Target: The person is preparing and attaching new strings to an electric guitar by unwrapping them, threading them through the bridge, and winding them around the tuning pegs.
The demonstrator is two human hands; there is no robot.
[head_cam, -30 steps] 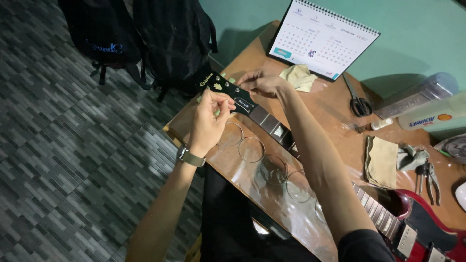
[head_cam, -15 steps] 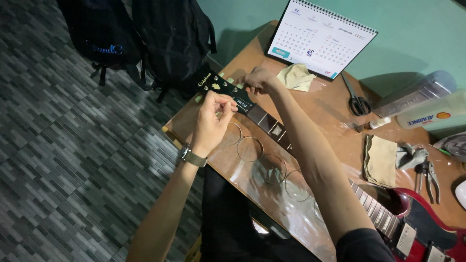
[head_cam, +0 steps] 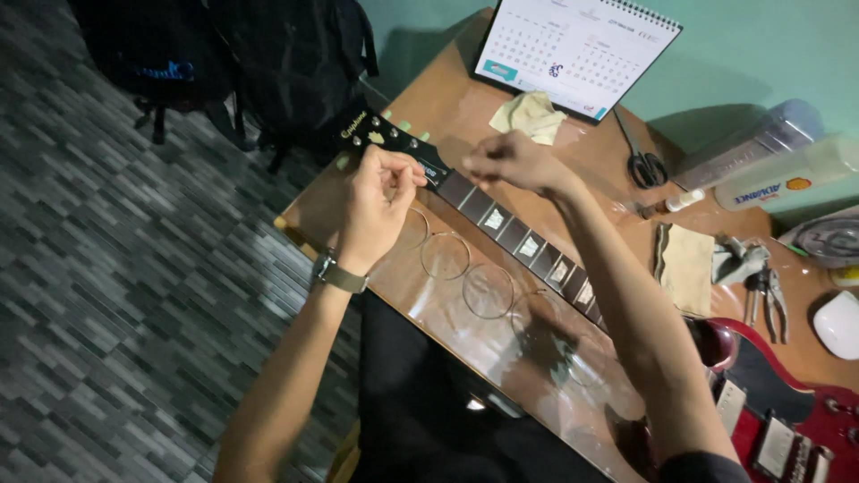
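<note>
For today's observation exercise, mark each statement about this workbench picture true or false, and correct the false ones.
1. Both hands are at the headstock end of the guitar neck. True.
2. The left hand wears a wristwatch. True.
3. The scissors are in the right hand. False: they lie on the table near the calendar.
4. The guitar body is blue. False: it is red.
5. Coiled strings lie beside the neck. True.
</note>
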